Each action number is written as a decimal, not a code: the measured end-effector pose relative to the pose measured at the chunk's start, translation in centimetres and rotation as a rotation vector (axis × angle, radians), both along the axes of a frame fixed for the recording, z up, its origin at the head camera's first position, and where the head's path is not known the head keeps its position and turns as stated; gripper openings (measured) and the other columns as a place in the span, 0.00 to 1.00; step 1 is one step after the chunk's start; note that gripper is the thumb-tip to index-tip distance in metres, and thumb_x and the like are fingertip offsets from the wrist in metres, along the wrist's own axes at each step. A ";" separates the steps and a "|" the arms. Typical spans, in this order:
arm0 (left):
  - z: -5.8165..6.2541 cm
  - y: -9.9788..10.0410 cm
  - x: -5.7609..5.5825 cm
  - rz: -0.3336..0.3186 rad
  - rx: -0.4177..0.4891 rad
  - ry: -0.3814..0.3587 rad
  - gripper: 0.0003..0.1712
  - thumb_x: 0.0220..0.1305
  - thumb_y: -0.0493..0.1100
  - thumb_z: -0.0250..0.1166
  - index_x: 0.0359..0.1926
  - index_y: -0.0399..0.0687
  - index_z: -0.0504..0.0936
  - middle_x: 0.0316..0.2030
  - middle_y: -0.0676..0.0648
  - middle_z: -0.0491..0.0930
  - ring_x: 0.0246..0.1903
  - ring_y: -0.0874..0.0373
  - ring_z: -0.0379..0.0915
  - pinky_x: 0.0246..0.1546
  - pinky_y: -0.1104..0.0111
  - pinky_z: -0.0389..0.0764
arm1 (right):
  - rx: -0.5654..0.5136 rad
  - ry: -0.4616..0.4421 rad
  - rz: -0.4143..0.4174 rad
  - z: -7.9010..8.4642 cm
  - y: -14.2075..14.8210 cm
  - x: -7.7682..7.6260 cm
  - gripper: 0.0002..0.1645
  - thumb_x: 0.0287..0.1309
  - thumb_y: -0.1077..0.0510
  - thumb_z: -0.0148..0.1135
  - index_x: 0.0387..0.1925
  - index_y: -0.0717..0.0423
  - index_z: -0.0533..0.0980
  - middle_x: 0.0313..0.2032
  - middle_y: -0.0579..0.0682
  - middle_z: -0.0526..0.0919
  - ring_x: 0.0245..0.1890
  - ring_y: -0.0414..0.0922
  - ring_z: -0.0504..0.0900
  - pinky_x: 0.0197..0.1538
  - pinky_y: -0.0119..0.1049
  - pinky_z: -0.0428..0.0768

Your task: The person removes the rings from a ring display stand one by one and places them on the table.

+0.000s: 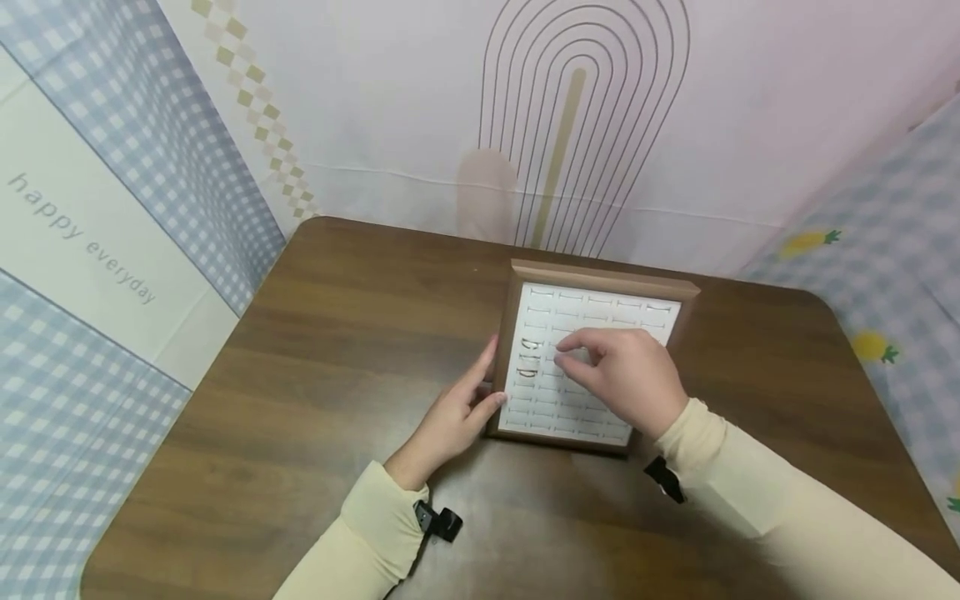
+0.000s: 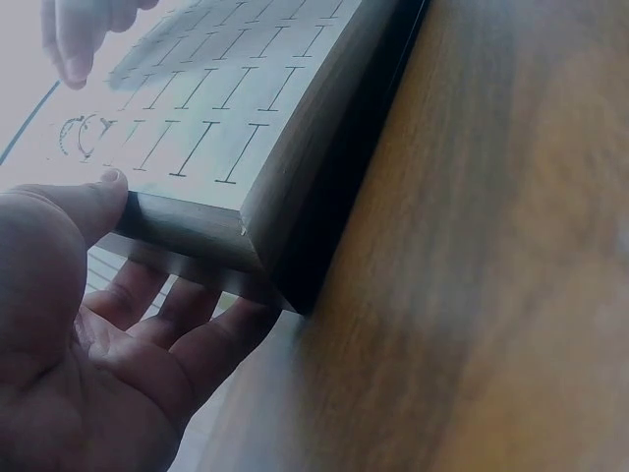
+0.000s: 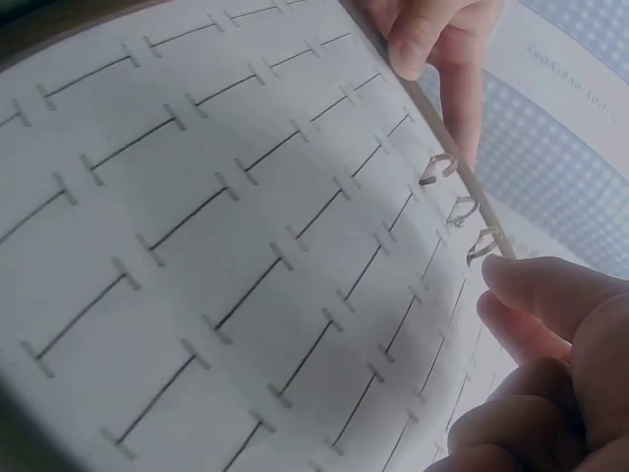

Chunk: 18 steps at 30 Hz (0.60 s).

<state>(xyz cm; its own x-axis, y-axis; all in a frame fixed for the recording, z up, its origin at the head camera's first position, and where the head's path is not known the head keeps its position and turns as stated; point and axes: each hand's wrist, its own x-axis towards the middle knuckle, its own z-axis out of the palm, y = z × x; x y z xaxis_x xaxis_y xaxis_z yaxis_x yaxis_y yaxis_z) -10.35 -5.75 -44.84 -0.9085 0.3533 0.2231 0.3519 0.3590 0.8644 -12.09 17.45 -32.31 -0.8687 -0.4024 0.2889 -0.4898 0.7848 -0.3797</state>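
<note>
A shallow display tray (image 1: 603,279) with a brown frame sits right of centre on the wooden worktop (image 1: 352,350). Its white insert carries rows of short slits, and three rings (image 1: 527,373) stand one behind another in the leftmost column, about midway between the near and far ends.

The left hand (image 1: 448,417) grips the tray's left side close to the near corner, thumb on the frame's upper edge and fingers beneath.

The right hand (image 1: 633,371) hangs over the insert just right of the rings, thumb and index fingertips close to each other with a narrow gap between them; whether they pinch something small, I cannot tell. Its other fingers are curled in.

Both cream sleeves (image 1: 378,517) have black wrist devices (image 1: 447,524) at the cuffs. A pale backdrop (image 1: 375,108) with thin arches hangs beyond the far edge, and blue checked cloth (image 1: 142,92) hangs to the left.
</note>
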 end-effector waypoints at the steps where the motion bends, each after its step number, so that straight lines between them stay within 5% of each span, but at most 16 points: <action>1: -0.1 0.0 0.0 0.002 0.003 0.005 0.44 0.74 0.43 0.60 0.81 0.60 0.45 0.75 0.42 0.60 0.58 0.43 0.77 0.58 0.51 0.78 | 0.002 0.007 0.007 0.0 -0.1 -0.1 0.05 0.58 0.56 0.72 0.37 0.49 0.89 0.15 0.37 0.74 0.16 0.36 0.67 0.21 0.33 0.67; 7: -0.3 0.0 -0.1 0.004 0.006 0.009 0.44 0.74 0.43 0.60 0.81 0.61 0.46 0.72 0.39 0.64 0.56 0.44 0.78 0.57 0.53 0.80 | 0.008 0.021 0.034 0.1 -0.9 -0.4 0.05 0.58 0.57 0.72 0.37 0.50 0.89 0.13 0.37 0.70 0.14 0.35 0.64 0.17 0.32 0.64; 13: -0.2 0.0 -0.1 0.006 0.009 -0.003 0.44 0.74 0.43 0.60 0.81 0.63 0.46 0.72 0.38 0.64 0.58 0.44 0.77 0.59 0.52 0.78 | 0.018 0.034 0.064 -0.1 -1.7 -0.8 0.05 0.57 0.56 0.72 0.36 0.50 0.88 0.23 0.41 0.85 0.16 0.34 0.68 0.20 0.32 0.70; 18: -0.2 0.0 -0.1 0.006 0.002 -0.001 0.44 0.74 0.43 0.60 0.81 0.63 0.46 0.74 0.41 0.62 0.59 0.44 0.75 0.60 0.52 0.77 | 0.017 0.030 0.074 -0.1 -2.3 -1.1 0.06 0.55 0.56 0.74 0.35 0.51 0.88 0.27 0.44 0.88 0.19 0.35 0.73 0.21 0.33 0.73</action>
